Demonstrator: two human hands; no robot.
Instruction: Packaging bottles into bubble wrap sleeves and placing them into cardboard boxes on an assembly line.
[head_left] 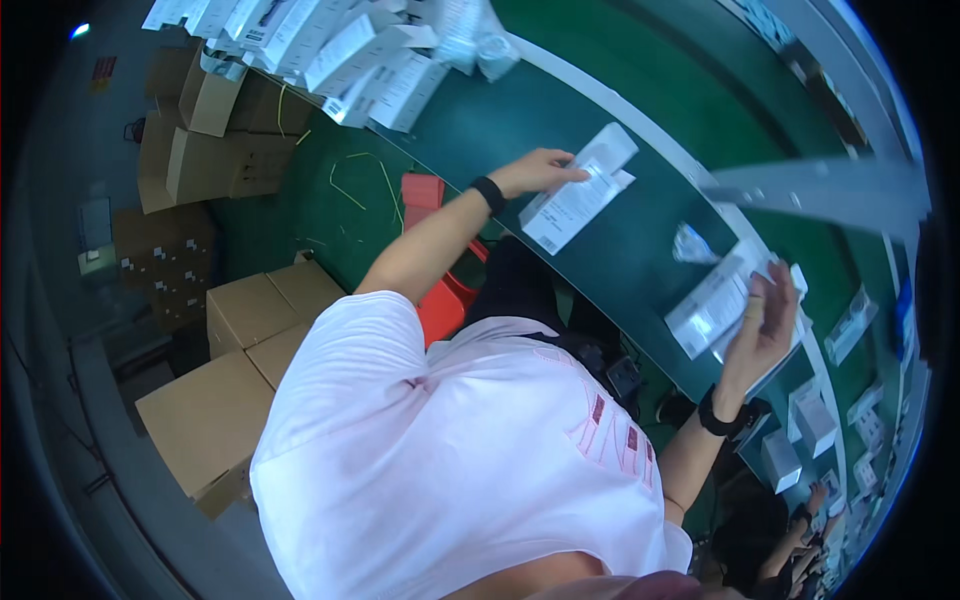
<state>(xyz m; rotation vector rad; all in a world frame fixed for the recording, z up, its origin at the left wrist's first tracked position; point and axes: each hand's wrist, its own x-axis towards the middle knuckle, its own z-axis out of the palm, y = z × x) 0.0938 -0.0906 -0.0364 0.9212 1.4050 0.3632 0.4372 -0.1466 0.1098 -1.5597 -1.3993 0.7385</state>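
A white carton (572,210) with raised end flaps lies tilted on the green workbench (640,270). My left hand (540,173) is closed on its left side, thumb across the printed face. Farther right, my right hand (768,318) is at a second white carton (712,305). Its fingers are apart and reach up along the carton's flap end. Another white carton lies partly hidden behind that hand. Between the two cartons, nearer the far rail, sits a small clear plastic bag (692,245) with something I cannot make out inside.
Many white cartons (350,60) and clear bags (470,35) crowd the bench's far left. A pale rail (570,75) borders a green belt. A grey metal bar (810,188) juts in overhead. Brown boxes (210,410) and a red stool (445,310) stand left. Another person's hands (815,505) work at lower right.
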